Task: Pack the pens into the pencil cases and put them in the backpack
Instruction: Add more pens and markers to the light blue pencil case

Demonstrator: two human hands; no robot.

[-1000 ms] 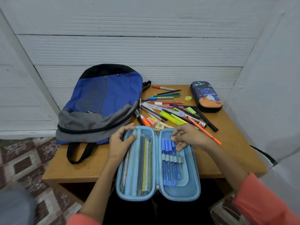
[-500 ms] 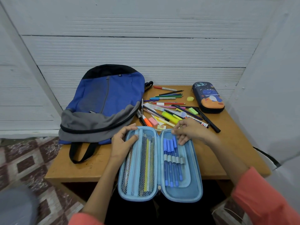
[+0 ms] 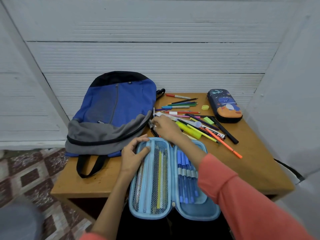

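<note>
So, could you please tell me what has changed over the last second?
The right grip left the blue pens in the open light blue pencil case and reached forward-left to the loose pens beside the backpack; whether it holds one is unclear. The left grip still holds the case's mesh half. The backpack and dinosaur pencil case have not moved.

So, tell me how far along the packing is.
Done: blue pens sit in loops of the light-blue case. In hand: left hand holds that case, right hand reaches among the loose pens. Left: that pile, the shut dark case, the zipped backpack.
</note>
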